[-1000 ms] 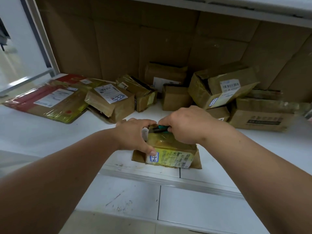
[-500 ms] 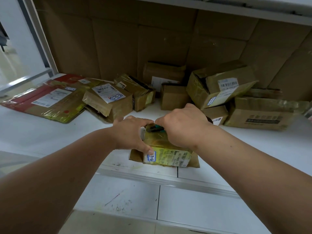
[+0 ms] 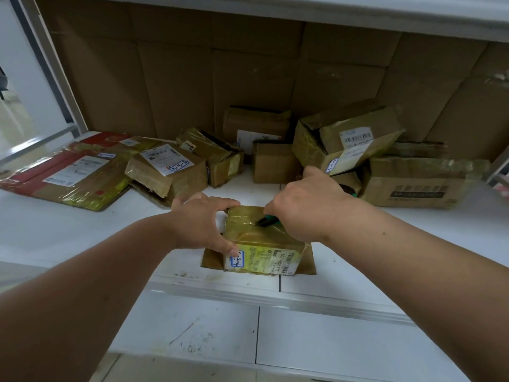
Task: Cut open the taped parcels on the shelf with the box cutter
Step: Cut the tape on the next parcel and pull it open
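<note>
Two hands on parcel (image 3: 261,238): left hand (image 3: 203,221) grips its 9 o'clock side to steady it; right hand (image 3: 305,205) clenches box cutter (image 3: 268,220), tip on top tape to slit.

Left hand (image 3: 199,220) around taped parcel (image 3: 263,241), right hand (image 3: 305,205) gripping box cutter (image 3: 268,220) atop it.

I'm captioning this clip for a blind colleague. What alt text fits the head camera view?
A person's right hand draws a green box cutter across the top of a small taped parcel, which the left hand grips at its left side, near the front of a white shelf. More taped cardboard parcels are piled behind.
</note>
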